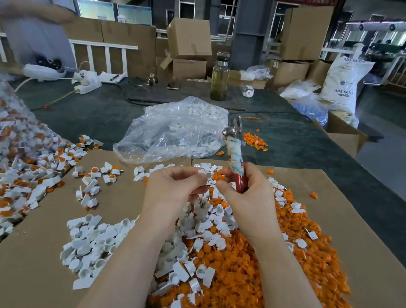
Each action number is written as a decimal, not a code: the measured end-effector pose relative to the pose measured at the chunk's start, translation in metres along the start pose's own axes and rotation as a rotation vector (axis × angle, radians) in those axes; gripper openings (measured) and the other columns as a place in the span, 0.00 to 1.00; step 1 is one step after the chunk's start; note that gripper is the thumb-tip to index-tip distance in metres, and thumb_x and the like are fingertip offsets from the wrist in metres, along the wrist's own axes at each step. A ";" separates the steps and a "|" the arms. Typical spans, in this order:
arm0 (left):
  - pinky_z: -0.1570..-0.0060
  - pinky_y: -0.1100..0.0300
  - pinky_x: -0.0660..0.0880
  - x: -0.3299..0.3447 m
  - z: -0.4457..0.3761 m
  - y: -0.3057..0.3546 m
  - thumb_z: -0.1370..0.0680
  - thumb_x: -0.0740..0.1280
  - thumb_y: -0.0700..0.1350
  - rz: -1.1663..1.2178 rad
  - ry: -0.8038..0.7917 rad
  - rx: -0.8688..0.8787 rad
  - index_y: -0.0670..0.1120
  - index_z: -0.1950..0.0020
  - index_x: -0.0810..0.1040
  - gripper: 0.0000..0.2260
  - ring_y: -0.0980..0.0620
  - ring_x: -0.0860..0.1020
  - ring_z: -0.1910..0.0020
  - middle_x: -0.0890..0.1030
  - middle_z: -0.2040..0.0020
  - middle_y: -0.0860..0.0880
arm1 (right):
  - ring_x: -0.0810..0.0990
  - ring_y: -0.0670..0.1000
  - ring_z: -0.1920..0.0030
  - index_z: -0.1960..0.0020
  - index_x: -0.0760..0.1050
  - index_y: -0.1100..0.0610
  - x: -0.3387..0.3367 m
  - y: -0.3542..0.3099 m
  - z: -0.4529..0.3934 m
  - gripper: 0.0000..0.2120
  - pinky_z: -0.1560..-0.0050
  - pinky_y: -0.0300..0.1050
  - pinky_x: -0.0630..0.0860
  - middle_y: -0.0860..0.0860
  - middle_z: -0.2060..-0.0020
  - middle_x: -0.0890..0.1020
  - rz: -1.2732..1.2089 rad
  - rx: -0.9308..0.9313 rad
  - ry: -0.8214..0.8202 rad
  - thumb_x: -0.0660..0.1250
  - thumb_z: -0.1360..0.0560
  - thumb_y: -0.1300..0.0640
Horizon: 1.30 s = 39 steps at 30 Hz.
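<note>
My right hand (245, 199) grips a small hammer-like tool (235, 152) by its red handle; its cloth-wrapped shaft and metal head point up and away. My left hand (170, 190) pinches a small white plastic part (203, 175) between thumb and fingertips, right beside the right hand. Both hands hover over a heap of orange plastic pieces (259, 274) mixed with white plastic parts (196, 229) on a sheet of brown cardboard (45, 262).
A clear plastic bag of white parts (174, 130) lies behind the hands. Assembled white-and-orange pieces (4, 181) pile up at left. A glass bottle (220, 78), power strip (88, 85), boxes and an ABS resin sack (341, 83) stand at the back. A person (29, 7) stands far left.
</note>
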<state>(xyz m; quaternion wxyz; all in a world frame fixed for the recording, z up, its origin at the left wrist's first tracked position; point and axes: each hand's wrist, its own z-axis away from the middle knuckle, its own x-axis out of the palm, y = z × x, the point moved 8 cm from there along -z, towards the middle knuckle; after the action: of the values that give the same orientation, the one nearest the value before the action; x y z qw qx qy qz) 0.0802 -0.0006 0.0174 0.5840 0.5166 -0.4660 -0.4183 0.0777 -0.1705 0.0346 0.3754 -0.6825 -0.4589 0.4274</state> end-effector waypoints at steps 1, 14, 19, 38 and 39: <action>0.64 0.64 0.81 0.001 0.001 0.001 0.28 0.77 0.38 -0.012 -0.005 0.016 0.45 0.57 0.85 0.04 0.50 0.86 0.63 0.86 0.64 0.46 | 0.79 0.36 0.59 0.51 0.75 0.45 -0.001 0.000 0.000 0.11 0.60 0.27 0.73 0.41 0.61 0.82 0.022 -0.011 0.016 0.73 0.27 0.58; 0.53 0.61 0.80 0.009 0.009 0.022 0.28 0.77 0.45 -0.314 0.002 0.272 0.60 0.61 0.85 0.08 0.62 0.83 0.60 0.85 0.61 0.62 | 0.80 0.42 0.59 0.50 0.74 0.49 -0.005 -0.003 0.000 0.11 0.59 0.42 0.78 0.43 0.60 0.81 0.212 -0.067 0.123 0.74 0.28 0.56; 0.59 0.74 0.75 0.014 0.011 0.024 0.27 0.77 0.44 -0.364 -0.020 0.331 0.59 0.59 0.85 0.09 0.67 0.81 0.60 0.84 0.62 0.65 | 0.79 0.43 0.61 0.50 0.74 0.51 -0.005 -0.003 0.000 0.10 0.62 0.41 0.75 0.44 0.61 0.80 0.228 -0.077 0.125 0.74 0.28 0.55; 0.61 0.75 0.74 0.016 0.014 0.024 0.27 0.76 0.44 -0.380 0.055 0.419 0.59 0.59 0.83 0.08 0.67 0.81 0.61 0.83 0.62 0.66 | 0.79 0.42 0.61 0.52 0.74 0.46 -0.005 -0.007 -0.002 0.11 0.61 0.36 0.73 0.41 0.63 0.80 0.169 -0.098 0.070 0.74 0.28 0.57; 0.62 0.75 0.74 0.015 0.014 0.023 0.28 0.77 0.45 -0.375 0.065 0.414 0.59 0.60 0.84 0.08 0.66 0.81 0.62 0.83 0.63 0.65 | 0.77 0.41 0.62 0.53 0.74 0.45 -0.004 -0.008 -0.002 0.11 0.63 0.34 0.71 0.40 0.64 0.79 0.174 -0.105 0.065 0.73 0.27 0.58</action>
<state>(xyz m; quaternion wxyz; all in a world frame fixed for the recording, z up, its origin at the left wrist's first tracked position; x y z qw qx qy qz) 0.0702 -0.0154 0.0426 0.3930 0.7154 -0.4186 -0.3981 0.0765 -0.1725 0.0434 0.3152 -0.7521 -0.4073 0.4112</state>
